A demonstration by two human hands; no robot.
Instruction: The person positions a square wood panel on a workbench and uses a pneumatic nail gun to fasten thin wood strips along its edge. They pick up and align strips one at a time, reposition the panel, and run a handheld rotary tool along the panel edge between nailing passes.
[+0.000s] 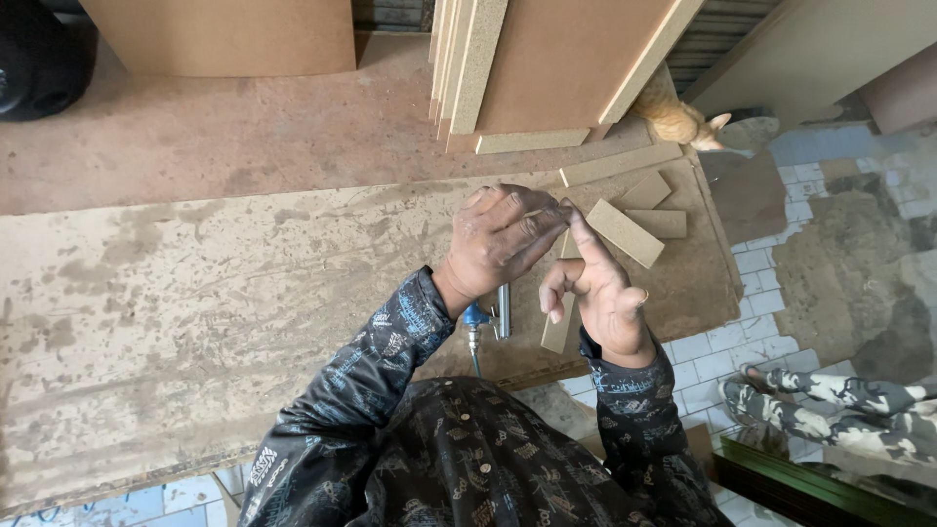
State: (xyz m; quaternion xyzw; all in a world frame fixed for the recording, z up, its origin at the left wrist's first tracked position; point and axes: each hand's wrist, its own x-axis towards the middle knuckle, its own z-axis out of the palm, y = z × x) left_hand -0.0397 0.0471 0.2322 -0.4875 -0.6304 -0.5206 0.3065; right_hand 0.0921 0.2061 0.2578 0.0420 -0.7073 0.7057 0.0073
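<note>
— What's in hand?
— My left hand [503,239] is closed over the top of a metal air tool [502,312], its blue fitting [475,317] just below my wrist. My right hand [600,293] is half open, forefinger up against the left fingertips, a strip of board [558,327] under it.
— Next?
— I'd judge I'm seating something at the tool's head; that needs steady fingers. Offcuts [625,232] lie beyond.

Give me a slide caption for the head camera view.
Both hands, left and right, meet over board offcuts on a worn workbench.
</note>
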